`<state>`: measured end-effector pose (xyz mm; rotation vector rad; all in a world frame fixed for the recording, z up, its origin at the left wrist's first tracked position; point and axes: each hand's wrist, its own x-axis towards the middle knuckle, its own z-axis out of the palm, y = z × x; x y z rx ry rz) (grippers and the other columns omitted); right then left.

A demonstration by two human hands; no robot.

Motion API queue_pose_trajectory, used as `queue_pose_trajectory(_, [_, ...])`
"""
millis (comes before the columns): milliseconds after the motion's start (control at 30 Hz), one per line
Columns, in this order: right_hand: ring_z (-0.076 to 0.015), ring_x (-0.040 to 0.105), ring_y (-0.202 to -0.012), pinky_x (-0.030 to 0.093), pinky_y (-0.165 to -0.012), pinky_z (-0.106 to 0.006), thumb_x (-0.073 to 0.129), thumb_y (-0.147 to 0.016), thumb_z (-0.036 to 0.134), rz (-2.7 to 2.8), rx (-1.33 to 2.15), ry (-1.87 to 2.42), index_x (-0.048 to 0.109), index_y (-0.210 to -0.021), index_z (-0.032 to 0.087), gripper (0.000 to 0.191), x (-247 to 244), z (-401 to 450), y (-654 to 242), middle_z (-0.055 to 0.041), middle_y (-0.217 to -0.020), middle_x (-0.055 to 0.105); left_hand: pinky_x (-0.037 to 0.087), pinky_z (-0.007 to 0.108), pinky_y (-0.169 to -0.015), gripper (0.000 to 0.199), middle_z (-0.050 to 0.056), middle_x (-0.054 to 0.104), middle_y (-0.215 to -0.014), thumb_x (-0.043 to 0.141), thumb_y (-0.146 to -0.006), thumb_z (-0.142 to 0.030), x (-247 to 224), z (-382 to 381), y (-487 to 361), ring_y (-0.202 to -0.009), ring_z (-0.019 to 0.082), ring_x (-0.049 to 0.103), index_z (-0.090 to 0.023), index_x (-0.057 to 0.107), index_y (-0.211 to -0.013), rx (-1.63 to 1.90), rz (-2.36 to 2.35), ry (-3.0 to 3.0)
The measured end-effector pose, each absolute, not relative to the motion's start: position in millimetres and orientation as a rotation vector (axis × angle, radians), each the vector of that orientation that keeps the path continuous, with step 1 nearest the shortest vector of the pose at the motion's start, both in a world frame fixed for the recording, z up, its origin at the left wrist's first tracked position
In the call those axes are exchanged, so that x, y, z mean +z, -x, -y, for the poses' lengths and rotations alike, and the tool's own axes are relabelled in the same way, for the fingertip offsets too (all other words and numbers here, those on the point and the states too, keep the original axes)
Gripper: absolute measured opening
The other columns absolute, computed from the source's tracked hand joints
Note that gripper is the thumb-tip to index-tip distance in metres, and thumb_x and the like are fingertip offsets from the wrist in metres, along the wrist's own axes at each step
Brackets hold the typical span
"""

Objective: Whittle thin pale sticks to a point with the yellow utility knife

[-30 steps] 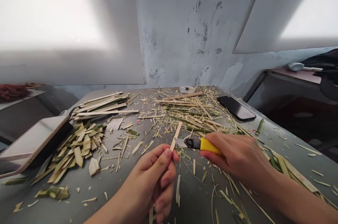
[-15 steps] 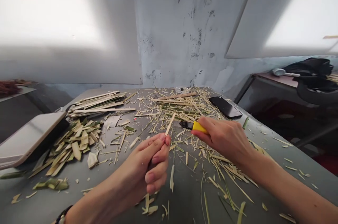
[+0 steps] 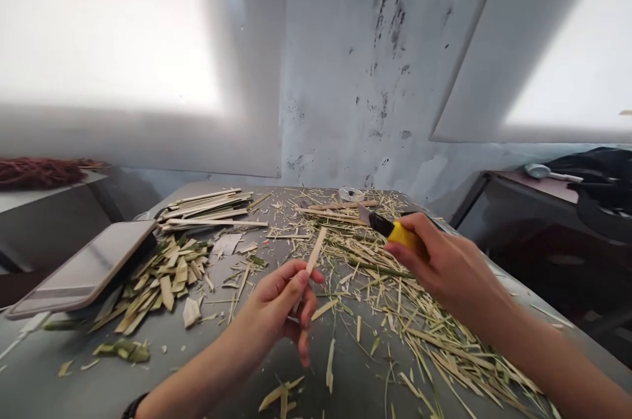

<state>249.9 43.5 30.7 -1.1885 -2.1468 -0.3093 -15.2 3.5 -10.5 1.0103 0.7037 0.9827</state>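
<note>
nearest, at the lower middle: left hand (image 3: pixel 279 304) raised above the grey table (image 3: pixel 99 366), thumb and forefinger closed together on the lower part of a thin pale bamboo strip (image 3: pixel 315 252). strip tilted up and to the right, its free end well clear of the fingertips, its lower end hidden behind the fingers. other fingers loosely curled below, touching nothing that shows.

just right and a little farther: right hand (image 3: pixel 447 264) wrapped tight round the yellow handle of a utility knife (image 3: pixel 390 228). blade and black nose pointing up-left, past the strip's tip, apart from the strip with a clear gap between. blade not touching anything.

below both hands: scattered shavings (image 3: pixel 415 320), thick toward the right and running to the table's right edge; barer grey surface directly under the left wrist and toward the near edge, with only a few slivers.

left side: a heap of short cut pieces (image 3: pixel 162 274), and beside it a phone (image 3: pixel 86 267) lying tilted at the left edge.

farther back: a bundle of long split strips (image 3: pixel 207 205) lying flat, a small roll of tape (image 3: pixel 351 194) near the far edge, then the stained wall (image 3: pixel 355 63). to the far right, apart from the table, a dark side desk (image 3: pixel 543 208).
</note>
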Motion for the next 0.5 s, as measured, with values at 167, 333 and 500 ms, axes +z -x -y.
queue_pose_trajectory(167, [-0.0099,0.047,-0.040,0.029,-0.045,-0.023,0.038,-0.104,0.062,2.214,-0.260,0.981,0.053,-0.084,0.022,0.047,0.0,-37.7,-233.0,0.0082,-0.052,0.049,0.054,0.018,-0.040,0.041,-0.011,0.046,-0.057,0.061,-0.094,-0.059,-26.3,1.6,5.1,-0.035,0.004,0.044,-0.020,0.057,-0.103,0.929,-0.709,-1.035])
queue_pose_trajectory(333, [-0.0079,0.040,-0.042,0.029,-0.048,-0.024,0.035,-0.105,0.062,2.236,-0.229,0.931,0.051,-0.072,0.021,0.056,-17.8,-31.1,-239.3,0.0076,-0.052,0.043,0.052,0.015,-0.041,0.041,-0.012,0.041,-0.053,0.055,-0.097,-0.062,-25.6,9.4,-1.3,-0.033,0.002,0.035,-0.021,0.055,-0.098,0.841,-0.753,-1.049])
queue_pose_trajectory(500, [-0.0079,0.039,-0.043,0.026,-0.048,-0.024,0.038,-0.106,0.058,2.286,-0.270,0.876,0.045,-0.070,0.022,0.052,-16.8,-24.8,-237.9,0.0075,-0.053,0.043,0.051,0.015,-0.041,0.041,-0.013,0.043,-0.055,0.054,-0.097,-0.063,-21.5,12.7,-0.1,-0.034,0.002,0.037,-0.022,0.051,-0.093,0.840,-0.830,-1.095])
